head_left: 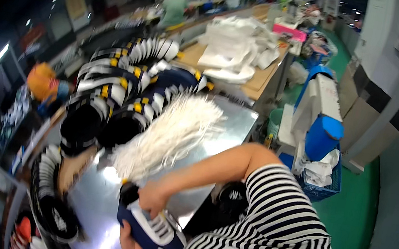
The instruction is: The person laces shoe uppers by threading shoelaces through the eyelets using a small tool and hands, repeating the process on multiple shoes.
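A navy and white sneaker (pixel 145 230) is tilted near my body at the front of the shiny metal tabletop (pixel 97 212). My left hand (pixel 131 245) grips it from the side, the thumb up along its edge. Bent over the upper is my right hand (pixel 152 199), its fingers closed at the shoe's opening beside the white lacing part. Whether a lace is between those fingers is hidden. Just beyond lies a thick bundle of white shoelaces (pixel 174 133).
Rows of nested sneakers (pixel 127 84) line the table's left side, with more black shoes (pixel 56 219) at lower left. White cloth or sheets (pixel 240 47) lie on the board beyond. A blue and white machine (pixel 319 112) and a blue basket (pixel 322 191) stand at right.
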The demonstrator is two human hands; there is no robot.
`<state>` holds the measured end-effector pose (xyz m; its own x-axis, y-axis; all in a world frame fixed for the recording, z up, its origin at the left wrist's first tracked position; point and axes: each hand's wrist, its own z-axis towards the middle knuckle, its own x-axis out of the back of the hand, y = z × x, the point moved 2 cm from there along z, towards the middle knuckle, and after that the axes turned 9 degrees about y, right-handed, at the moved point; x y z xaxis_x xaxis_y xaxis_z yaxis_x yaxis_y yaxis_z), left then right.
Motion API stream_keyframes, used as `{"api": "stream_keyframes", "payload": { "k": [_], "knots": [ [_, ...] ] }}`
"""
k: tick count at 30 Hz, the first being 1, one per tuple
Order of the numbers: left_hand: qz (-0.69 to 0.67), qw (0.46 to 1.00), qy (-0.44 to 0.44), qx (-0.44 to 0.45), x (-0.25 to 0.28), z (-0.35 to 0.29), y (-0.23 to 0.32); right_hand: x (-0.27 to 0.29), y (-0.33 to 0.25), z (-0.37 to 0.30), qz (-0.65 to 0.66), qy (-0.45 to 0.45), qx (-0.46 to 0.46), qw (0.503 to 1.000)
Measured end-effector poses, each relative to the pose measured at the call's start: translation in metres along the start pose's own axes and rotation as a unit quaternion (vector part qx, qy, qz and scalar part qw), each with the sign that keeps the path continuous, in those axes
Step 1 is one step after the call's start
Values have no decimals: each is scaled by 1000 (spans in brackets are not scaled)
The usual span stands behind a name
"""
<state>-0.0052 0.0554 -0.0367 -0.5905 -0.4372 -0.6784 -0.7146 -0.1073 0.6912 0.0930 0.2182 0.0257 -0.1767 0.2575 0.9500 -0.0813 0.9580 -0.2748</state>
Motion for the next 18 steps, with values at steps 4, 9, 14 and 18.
{"api": "stream_keyframes", "payload": {
  "k": [4, 9, 14, 18],
  "knots": [
    [-13, 999, 12, -34, -8, 21, 10, 55, -4, -6, -71, -38, -5, 997],
    [-37, 999, -35, 10, -8, -30, 14, 5, -44, -16, 31, 102, -80, 991],
    [-13, 1000, 5, 9, -9, -24, 3, -19, -17, -3, 168, 180, -154, 957],
    [-78, 997, 20, 15, 11, -29, 12, -22, -21, 14, 186, 215, -124, 951]
  ]
}}
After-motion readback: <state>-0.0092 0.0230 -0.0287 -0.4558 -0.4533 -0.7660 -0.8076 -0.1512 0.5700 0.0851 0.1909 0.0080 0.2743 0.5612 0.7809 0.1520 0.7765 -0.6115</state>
